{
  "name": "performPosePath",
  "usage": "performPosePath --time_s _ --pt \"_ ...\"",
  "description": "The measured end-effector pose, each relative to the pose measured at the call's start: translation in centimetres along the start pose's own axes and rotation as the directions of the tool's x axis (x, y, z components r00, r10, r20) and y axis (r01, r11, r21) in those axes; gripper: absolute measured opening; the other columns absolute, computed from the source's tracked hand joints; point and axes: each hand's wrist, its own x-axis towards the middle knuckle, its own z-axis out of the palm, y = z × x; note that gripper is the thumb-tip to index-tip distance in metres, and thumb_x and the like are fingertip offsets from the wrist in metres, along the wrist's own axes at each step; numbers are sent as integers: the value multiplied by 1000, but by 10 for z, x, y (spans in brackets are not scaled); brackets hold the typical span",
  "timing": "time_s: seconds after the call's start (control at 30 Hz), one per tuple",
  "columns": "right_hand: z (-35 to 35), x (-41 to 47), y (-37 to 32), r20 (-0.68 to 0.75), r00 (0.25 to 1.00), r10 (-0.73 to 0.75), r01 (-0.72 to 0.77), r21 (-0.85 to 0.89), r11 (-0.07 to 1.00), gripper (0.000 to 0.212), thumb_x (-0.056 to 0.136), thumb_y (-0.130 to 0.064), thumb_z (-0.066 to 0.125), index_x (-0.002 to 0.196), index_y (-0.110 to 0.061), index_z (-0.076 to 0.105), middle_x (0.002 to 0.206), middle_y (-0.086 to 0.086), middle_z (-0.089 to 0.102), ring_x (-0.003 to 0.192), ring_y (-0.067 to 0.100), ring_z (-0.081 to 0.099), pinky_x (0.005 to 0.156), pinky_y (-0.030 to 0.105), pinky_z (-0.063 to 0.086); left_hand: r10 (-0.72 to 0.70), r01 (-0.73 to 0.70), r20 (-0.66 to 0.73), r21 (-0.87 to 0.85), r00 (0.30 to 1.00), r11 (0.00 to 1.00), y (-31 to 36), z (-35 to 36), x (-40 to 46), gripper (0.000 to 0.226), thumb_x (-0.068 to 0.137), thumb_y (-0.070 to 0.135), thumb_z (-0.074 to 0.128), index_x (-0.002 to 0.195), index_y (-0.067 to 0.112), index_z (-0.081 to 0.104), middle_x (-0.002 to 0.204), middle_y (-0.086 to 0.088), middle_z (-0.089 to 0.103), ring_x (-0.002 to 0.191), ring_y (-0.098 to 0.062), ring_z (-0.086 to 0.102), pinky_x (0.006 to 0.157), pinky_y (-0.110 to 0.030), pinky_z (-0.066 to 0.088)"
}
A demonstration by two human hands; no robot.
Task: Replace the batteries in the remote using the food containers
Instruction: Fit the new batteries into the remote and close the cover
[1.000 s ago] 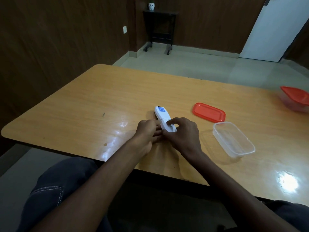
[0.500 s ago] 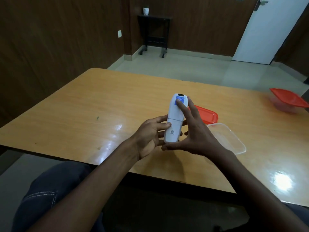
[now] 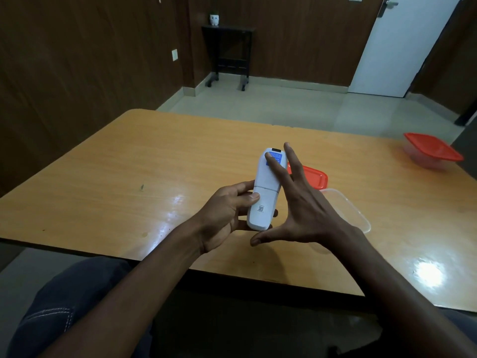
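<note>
A white remote (image 3: pixel 265 192) is held above the wooden table (image 3: pixel 129 171), back side up, with a blue label near its far end and the battery cover shut. My left hand (image 3: pixel 227 215) grips its lower half, thumb pressed on the battery cover. My right hand (image 3: pixel 296 202) holds it from the right: straight fingers lie along its upper part, the thumb sits under its near end. An open clear container (image 3: pixel 348 210) lies behind my right hand, with its red lid (image 3: pixel 316 178) beside it. A second container with a red lid (image 3: pixel 432 151) stands at the far right.
The table's near edge runs just in front of my knees. A small dark side table (image 3: pixel 228 50) with a white pot stands against the far wall. A white door (image 3: pixel 397 45) is at the back right.
Both hands picked the remote up from the table and turned it upright, back side toward me. Since half a second ago it has hardly moved.
</note>
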Motion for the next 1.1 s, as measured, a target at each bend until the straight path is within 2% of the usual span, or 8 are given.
performPosePath --time_s 0.07,0.13,0.2,0.53,0.67,0.8,0.97,1.1 --pt "3 -1 -3 -5 1000 8 -8 14 1000 146 47 -82 79 161 -29 8 168 4 -16 142 31 38 85 37 57 2 -2 8 1 1000 1000 -2 0 -2 34 103 8 48 135 13 57 118 -20 69 112 -43 67 86 -54 56" --pt "5 -1 -5 -29 1000 4 -3 9 1000 137 50 -81 80 160 -30 18 166 7 -4 117 32 55 79 40 58 -6 6 12 -5 1000 1000 -4 0 -4 30 102 7 48 128 17 60 113 -16 71 110 -40 68 83 -50 57" --pt "4 0 -6 -37 999 -3 2 -19 1000 132 51 -81 79 158 -31 23 164 9 2 100 27 57 73 39 58 -15 16 13 -24 1000 1000 -6 1 -5 29 102 7 48 126 17 61 112 -15 71 109 -40 69 81 -48 57" --pt "1 -3 0 53 998 36 -30 -102 994 134 50 -89 72 159 -40 11 167 6 -7 83 32 67 73 37 56 -4 3 -29 -18 1000 1000 -13 5 -3 34 103 8 48 136 10 56 114 -17 71 110 -44 68 78 -49 59" --pt "-2 -3 -4 16 999 31 -28 -117 993 130 50 -90 68 158 -33 23 163 13 10 75 32 65 65 38 56 5 -5 -40 -7 999 1000 -14 8 -2 33 103 9 48 136 12 57 117 -16 71 108 -41 69 79 -48 60" --pt "-2 1 -2 -7 1000 24 -25 -181 983 133 44 -95 62 155 -27 34 158 20 24 64 29 64 59 31 52 -1 0 -58 -16 998 1000 -14 10 -4 29 103 11 50 130 14 60 117 -16 71 105 -38 71 76 -45 61" --pt "6 0 1 -65 996 57 -63 -87 994 128 50 -97 56 156 -30 30 160 10 29 76 24 65 59 26 46 -34 28 -62 -90 997 996 -9 6 -3 32 98 22 58 130 18 63 125 -20 68 112 -43 67 84 -50 55" --pt "12 -1 -3 15 998 69 -70 213 975 118 66 -68 78 159 -37 12 166 -9 16 114 13 57 73 31 57 -88 57 -83 -316 993 947 -7 5 -1 36 96 22 61 131 16 61 124 -23 67 107 -45 69 91 -59 55"
